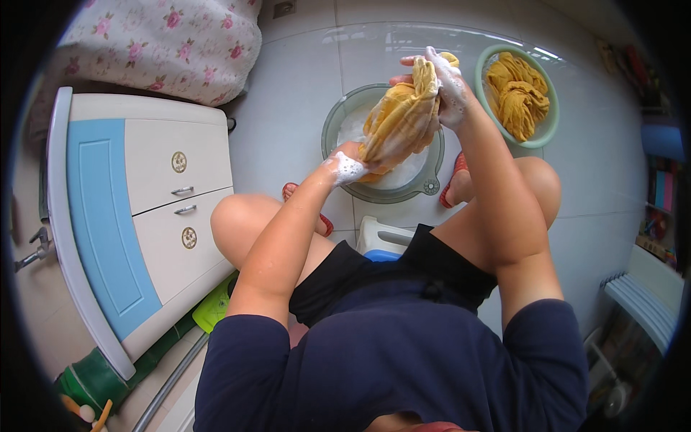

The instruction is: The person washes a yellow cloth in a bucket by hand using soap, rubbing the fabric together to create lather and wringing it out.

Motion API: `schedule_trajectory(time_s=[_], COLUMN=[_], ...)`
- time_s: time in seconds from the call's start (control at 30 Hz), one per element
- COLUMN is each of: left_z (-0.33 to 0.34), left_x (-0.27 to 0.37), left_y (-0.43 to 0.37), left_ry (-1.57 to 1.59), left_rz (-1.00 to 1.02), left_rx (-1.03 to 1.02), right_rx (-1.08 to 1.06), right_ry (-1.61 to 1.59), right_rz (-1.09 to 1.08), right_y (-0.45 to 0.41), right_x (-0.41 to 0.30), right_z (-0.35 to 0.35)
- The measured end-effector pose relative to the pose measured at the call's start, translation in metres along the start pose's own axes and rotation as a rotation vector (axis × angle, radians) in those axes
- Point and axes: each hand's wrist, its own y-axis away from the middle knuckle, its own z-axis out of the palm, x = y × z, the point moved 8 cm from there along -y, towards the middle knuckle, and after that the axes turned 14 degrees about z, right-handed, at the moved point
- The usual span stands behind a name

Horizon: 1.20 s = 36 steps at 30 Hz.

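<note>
Between my hands, a wet yellow cloth [399, 119] is held up above a grey-green plastic basin [330, 143]. My left hand [345, 162] grips its lower end; foam covers the wrist and the cloth hides most of the fingers. At the upper end, my right hand [448, 89] holds the cloth, with thick suds over its back and thumb. Whitish soapy water [397, 175] shows in the basin under the cloth. To the right of my right forearm stands a pale green basin [551, 127] with more twisted yellow cloth [521, 100] in it.
I sit on a white and blue plastic stool [380, 237], red slippers [453, 178] on either side of the basin. A white and blue cabinet [178, 151] is at left, below a floral cover [183, 48]. Shelves [661, 200] line the right side of the tiled floor [588, 178].
</note>
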Motion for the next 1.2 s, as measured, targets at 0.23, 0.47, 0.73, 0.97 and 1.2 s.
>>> schedule_trajectory(time_s=[0.23, 0.47, 0.73, 0.97, 1.2], left_z=[-0.019, -0.026, -0.022, -0.021, -0.009], left_x=[-0.016, 0.019, 0.012, -0.006, 0.019], left_y=[0.028, 0.032, 0.021, 0.012, -0.018], left_ry=[1.215, 1.542, 1.516, 1.422, 1.572], left_rz=[0.026, 0.114, 0.081, -0.004, 0.168], left_rx=[0.468, 0.355, 0.475, 0.662, 0.649], right_rx=[0.081, 0.062, -0.163, 0.271, 0.572], right_ry=[-0.032, 0.213, 0.643, 0.856, 0.811], right_rz=[-0.05, 0.034, 0.032, -0.552, -0.459], right_y=[0.013, 0.008, -0.017, 0.025, -0.002], right_x=[-0.016, 0.017, 0.06, 0.06, 0.056], right_z=[-0.007, 0.013, 0.028, 0.07, 0.058])
